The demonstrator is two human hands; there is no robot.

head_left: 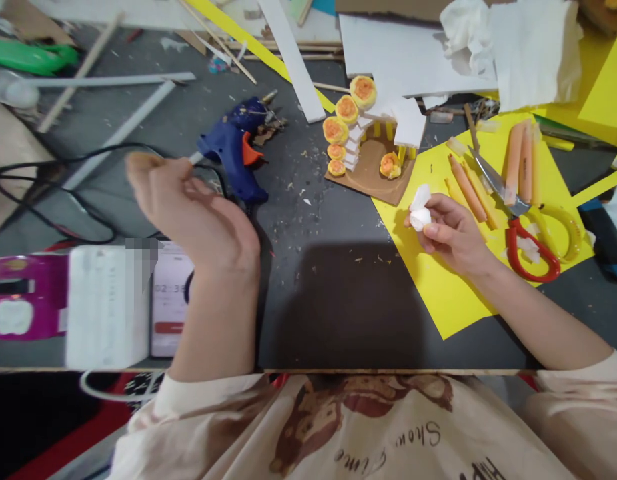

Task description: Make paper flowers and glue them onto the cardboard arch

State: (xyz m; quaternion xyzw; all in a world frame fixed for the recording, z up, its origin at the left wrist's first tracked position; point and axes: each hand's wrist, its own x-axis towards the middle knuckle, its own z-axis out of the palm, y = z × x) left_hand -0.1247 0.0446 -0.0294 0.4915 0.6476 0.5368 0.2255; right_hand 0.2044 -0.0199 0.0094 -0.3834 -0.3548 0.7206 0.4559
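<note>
My left hand beside glue gun, grip: I cannot tell | my right hand pinching white wad over yellow sheet | hands well apart

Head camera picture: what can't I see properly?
In the head view:
Phone: one side hidden behind the left arm.
White scrap: partly covered by the right hand.
Left hand: blurred, so I can't tell if it touches the glue gun.
Shirt: lowest letters cut off by the bottom edge.
</note>
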